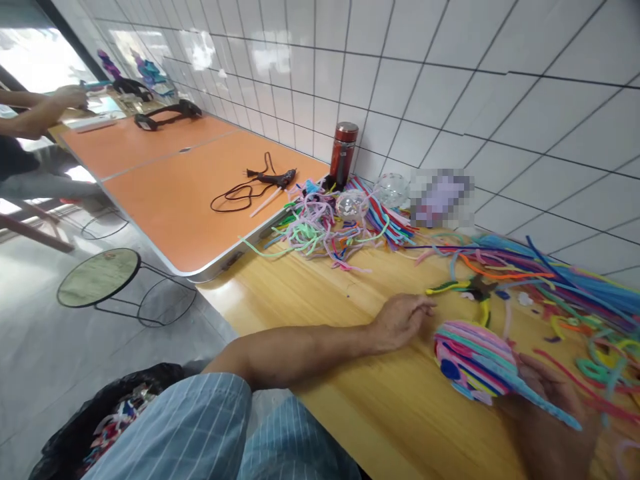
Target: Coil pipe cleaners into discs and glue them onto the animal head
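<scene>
My right hand (pixel 555 393), at the lower right, holds a rounded craft piece covered in pipe cleaners (pixel 477 360). Pink, teal, red and white stripes run across it, with a dark blue round spot on the left end. A light blue fuzzy strip (pixel 545 403) sticks out from it towards the lower right. My left hand (pixel 400 323) rests on the wooden table, fingers loosely bent and thumb apart, with nothing visible in it. Just beyond the left hand and the craft piece lie yellow-and-black handled pliers (pixel 477 288).
Loose pipe cleaners (pixel 320 227) cover the table's back, with more bundles (pixel 590 280) at right. A red flask (pixel 344 153) and clear plastic balls (pixel 393 190) stand by the wall. A glue gun (pixel 277 179) lies on an orange table (pixel 210 180). Another person's hand (pixel 70 98) shows far left.
</scene>
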A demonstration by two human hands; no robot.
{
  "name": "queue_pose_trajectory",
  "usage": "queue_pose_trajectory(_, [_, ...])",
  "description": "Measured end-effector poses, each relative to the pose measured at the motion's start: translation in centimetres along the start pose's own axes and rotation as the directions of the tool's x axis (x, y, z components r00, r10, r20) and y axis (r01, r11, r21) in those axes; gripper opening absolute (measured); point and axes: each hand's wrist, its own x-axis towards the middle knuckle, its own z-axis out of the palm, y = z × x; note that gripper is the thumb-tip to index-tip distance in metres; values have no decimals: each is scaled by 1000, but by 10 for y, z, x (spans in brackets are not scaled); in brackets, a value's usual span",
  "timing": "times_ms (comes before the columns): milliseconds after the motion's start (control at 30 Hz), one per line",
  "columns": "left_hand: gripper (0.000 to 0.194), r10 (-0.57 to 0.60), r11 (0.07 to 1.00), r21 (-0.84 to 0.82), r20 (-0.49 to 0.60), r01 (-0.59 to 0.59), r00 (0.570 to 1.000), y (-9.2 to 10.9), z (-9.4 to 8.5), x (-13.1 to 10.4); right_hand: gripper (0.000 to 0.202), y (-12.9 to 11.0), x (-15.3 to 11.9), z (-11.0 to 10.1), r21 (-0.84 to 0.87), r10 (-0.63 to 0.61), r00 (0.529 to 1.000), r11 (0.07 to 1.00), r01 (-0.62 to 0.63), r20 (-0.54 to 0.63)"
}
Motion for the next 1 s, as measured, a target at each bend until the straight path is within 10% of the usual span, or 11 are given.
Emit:
queue_pose_trajectory(300, [34, 48, 995, -93, 58, -43, 997, -4, -4, -3, 48, -8, 4, 6, 91, 36, 997, 995, -29, -74])
queue_pose_trajectory(500, [62, 320, 940, -199, 226, -277, 920, 13, -11, -5, 38, -5, 1, 6, 118, -52, 999, 992, 50, 12])
queue_pose_trajectory(1000, [52, -14, 866, -493, 148, 86, 989, 22, -7, -6, 35, -2, -1, 11, 275, -66, 986, 961, 21, 156])
